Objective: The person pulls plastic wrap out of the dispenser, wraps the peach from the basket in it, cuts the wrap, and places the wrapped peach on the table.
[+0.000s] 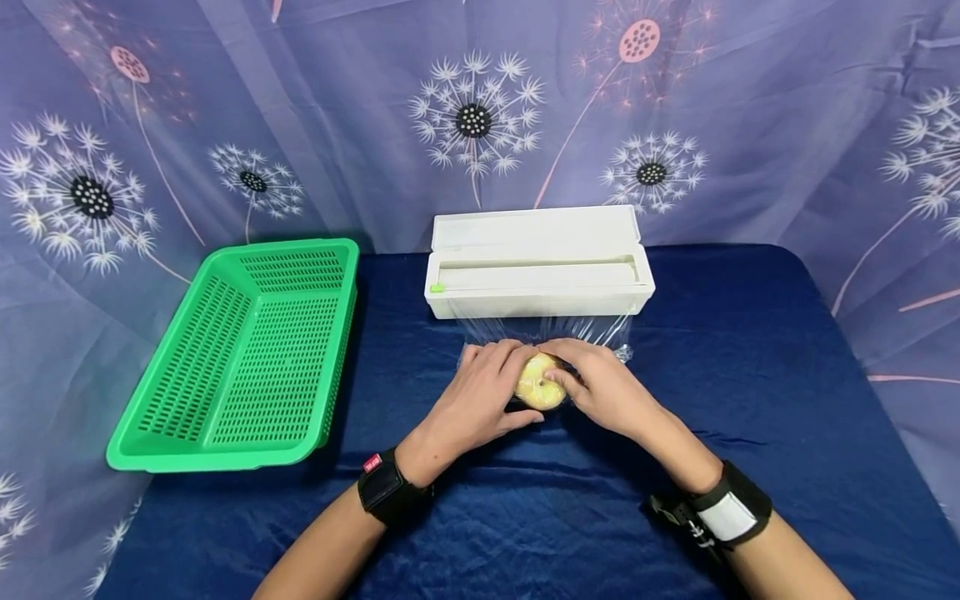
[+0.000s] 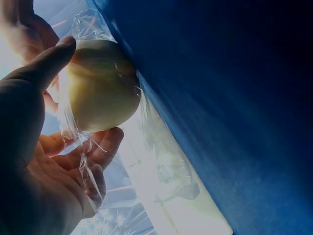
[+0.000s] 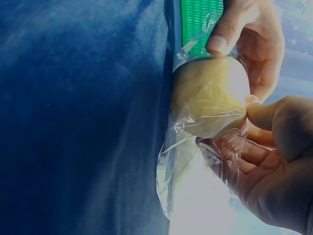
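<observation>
A round pale-yellow fruit [image 1: 538,393] stands on the blue cloth, partly covered in clear plastic wrap [image 3: 168,161]. My left hand [image 1: 480,392] holds the fruit from its left side, fingers curved over the far side and thumb near the front. On the other side my right hand [image 1: 607,387] pinches the wrap against the fruit, its thumb pressing on top. Loose film bunches under the right fingers in the right wrist view. The wrap stretches back to a white dispenser box [image 1: 540,305], whose lid [image 1: 536,228] is raised.
A green plastic basket [image 1: 322,433] with slotted walls sits at the left on the blue cloth [image 1: 750,400]. A small light-green piece [image 1: 437,288] is on the dispenser's left front edge. A patterned purple curtain [image 1: 360,108] hangs behind.
</observation>
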